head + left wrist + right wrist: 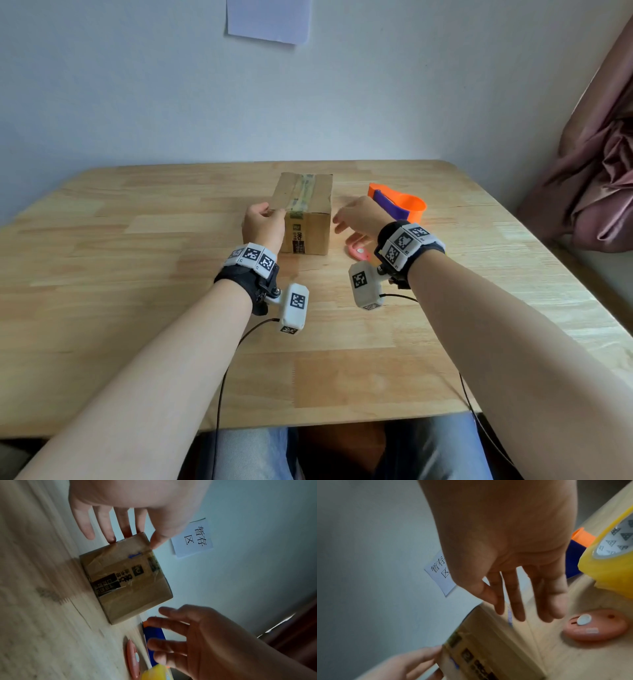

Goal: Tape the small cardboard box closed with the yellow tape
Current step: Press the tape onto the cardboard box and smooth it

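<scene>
The small cardboard box (310, 219) stands mid-table, flaps down, with an old greenish strip along its top seam. My left hand (263, 222) touches the box's left side. In the left wrist view its straight fingers (109, 524) lie against the box (126, 577), thumb at the top edge. My right hand (356, 219) hovers empty with spread fingers just right of the box, apart from it. The yellow tape roll (607, 566) lies on the table beside my right wrist; the head view hides it.
An orange and purple tape dispenser (404, 205) lies behind my right hand. A pink oval cutter (359, 253) sits on the table (137, 308) under that hand. A paper note (269, 20) hangs on the wall; a pink curtain (596, 164) is at right.
</scene>
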